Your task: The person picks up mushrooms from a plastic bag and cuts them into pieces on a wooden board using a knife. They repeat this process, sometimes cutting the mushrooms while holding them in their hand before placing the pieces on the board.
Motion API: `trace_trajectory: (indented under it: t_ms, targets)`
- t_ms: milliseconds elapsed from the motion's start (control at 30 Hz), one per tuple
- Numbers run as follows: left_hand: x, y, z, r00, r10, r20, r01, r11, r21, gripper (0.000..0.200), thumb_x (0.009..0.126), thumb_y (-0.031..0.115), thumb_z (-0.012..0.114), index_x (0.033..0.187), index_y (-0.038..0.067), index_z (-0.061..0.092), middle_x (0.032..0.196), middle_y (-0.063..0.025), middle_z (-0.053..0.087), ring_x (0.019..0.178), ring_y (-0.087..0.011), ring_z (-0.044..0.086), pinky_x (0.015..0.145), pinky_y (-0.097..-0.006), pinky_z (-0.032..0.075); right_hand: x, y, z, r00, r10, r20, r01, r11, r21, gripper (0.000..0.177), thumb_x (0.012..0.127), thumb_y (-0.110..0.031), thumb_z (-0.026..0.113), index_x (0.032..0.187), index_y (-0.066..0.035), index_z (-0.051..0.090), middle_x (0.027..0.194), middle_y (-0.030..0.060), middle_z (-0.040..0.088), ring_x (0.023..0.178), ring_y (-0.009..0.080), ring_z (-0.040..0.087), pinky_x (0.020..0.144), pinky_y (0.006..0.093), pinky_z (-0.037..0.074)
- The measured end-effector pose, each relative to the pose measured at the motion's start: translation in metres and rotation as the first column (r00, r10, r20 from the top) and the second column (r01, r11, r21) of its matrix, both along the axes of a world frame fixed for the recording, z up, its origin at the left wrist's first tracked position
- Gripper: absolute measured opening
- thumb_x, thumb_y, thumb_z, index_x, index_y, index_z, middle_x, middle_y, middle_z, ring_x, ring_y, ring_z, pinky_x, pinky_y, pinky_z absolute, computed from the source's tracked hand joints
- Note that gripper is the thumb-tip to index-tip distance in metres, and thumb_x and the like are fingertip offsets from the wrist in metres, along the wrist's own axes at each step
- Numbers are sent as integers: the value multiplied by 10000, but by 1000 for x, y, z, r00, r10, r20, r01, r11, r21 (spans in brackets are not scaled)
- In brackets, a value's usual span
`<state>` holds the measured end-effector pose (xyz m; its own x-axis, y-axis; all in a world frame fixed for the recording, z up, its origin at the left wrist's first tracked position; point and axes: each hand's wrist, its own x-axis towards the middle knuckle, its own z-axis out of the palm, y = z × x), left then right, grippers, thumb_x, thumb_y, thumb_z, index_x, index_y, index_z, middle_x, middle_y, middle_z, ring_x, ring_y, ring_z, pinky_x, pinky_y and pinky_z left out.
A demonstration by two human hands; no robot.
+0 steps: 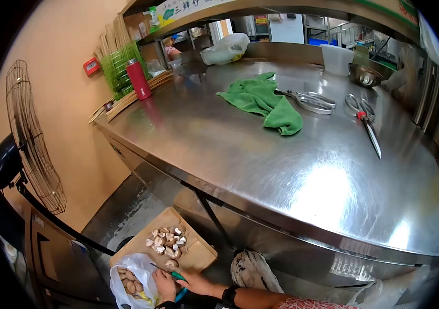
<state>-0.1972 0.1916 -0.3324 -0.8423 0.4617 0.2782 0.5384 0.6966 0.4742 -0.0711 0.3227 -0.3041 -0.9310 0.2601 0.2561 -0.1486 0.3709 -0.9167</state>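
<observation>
Low in the view, a wooden board [201, 251] bears a pile of cut mushroom pieces [165, 239]. A whole-looking mushroom [171, 263] lies at the board's near edge. My right hand [196, 282] is closed round the green handle of a knife [177, 275], whose blade points left toward the board. My left hand [165, 285] is beside the knife, at the bag's right edge; its fingertips are too small to make out. A white plastic bag [145, 265] stands open at the left, with brown mushrooms [129, 282] inside.
A steel table [219, 159] holds a green cloth [266, 100], scissors [367, 123], metal tongs [314, 102], a red bottle [138, 80] and a metal bowl [364, 75]. A fan [29, 139] stands left. Another plastic bag [253, 270] is right of the board.
</observation>
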Motion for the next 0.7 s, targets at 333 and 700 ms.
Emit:
trace_trajectory:
  t_ms: [333, 700]
  targets:
    - [-13, 46, -18, 646, -379, 662, -600, 284, 748, 254, 977, 267, 364, 781, 105, 356, 738, -64, 402, 698, -225, 449, 561, -359, 409, 3, 9, 18, 996, 41, 85, -24, 982, -189, 293, 933, -279, 511, 1043, -20, 430, 875, 266, 566, 810, 448, 559, 650, 470, 430]
    - [-12, 7, 1, 984, -102, 144, 78, 984, 161, 173, 677, 32, 641, 838, 13, 582, 879, -178, 551, 845, -392, 512, 758, -443, 422, -7, 0, -4, 996, -55, 67, 61, 994, -90, 277, 929, -277, 536, 1052, -32, 498, 810, 232, 581, 742, 420, 573, 635, 453, 445]
